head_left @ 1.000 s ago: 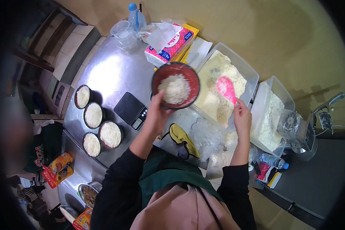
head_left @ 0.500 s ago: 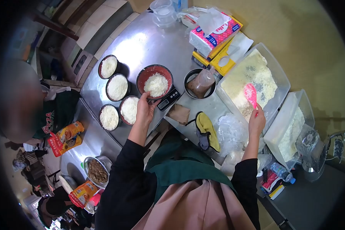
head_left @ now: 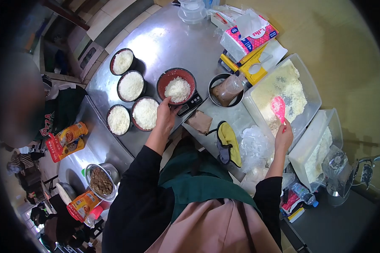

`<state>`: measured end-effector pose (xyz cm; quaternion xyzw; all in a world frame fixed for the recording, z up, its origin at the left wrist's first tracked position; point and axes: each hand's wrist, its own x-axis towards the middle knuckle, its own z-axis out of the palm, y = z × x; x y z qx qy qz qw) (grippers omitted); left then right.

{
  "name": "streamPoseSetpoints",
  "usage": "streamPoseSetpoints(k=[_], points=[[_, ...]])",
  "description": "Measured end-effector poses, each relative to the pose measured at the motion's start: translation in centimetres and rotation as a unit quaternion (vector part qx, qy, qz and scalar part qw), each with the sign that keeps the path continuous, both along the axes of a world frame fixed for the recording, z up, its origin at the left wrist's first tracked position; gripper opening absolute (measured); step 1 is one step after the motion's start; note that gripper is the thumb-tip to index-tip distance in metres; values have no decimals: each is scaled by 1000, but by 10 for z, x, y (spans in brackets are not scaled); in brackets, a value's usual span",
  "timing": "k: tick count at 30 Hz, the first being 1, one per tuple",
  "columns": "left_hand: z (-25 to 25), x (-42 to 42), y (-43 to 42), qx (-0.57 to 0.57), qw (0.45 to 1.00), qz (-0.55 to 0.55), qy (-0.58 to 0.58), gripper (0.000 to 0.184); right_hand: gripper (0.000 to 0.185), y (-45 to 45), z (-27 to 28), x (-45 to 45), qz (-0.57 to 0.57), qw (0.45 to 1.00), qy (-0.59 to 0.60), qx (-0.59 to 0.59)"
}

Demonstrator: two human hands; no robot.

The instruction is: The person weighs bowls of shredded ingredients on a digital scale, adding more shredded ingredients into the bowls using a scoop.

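Observation:
My left hand (head_left: 166, 114) holds the near rim of a bowl (head_left: 164, 79), dark outside and reddish inside, which stands on a black digital scale (head_left: 193, 103). White grated flakes (head_left: 178, 89) partly fill the bowl. In my right hand (head_left: 284, 137) is a pink serving spoon (head_left: 278, 106), its head over a clear plastic tub (head_left: 316, 86) of pale flakes and powder. Several similar bowls, heaped with white flakes, stand left of the scale, among them one bowl (head_left: 145, 114) closest to my left hand.
Right of the scale are a metal pot (head_left: 213, 96) with a bag inside, a yellow-grey mitt (head_left: 229, 143) and a tissue pack (head_left: 234, 44). A second tub (head_left: 305, 162) holds white powder. At left, a person (head_left: 65, 109) stands near orange pouches (head_left: 67, 141) and a bowl of brown filling (head_left: 101, 181).
The camera view has shifted slightly, so the table's things appear displaced. My left hand stays at the bowl's rim, and my right hand still holds the pink spoon over the tub.

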<state>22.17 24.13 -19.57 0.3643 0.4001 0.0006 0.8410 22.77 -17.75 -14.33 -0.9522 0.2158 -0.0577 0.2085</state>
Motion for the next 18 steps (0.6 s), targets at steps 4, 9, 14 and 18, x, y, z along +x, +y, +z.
streamPoseSetpoints(k=[4, 9, 14, 18], points=[[-13, 0, 2, -13, 1000, 7, 0, 37, 31, 1, 0, 0, -4, 1000, 3, -1], [6, -6, -4, -26, 999, 36, -5, 37, 31, 0, -2, 0, 0, 1000, 14, -3], [26, -50, -18, -52, 998, 17, 35, 42, 32, 0, 0, 1, -1, 1000, 30, -8], [48, -101, -28, -61, 975, -208, 51, 32, 33, -3, 0, 4, 13, 999, 42, -11]])
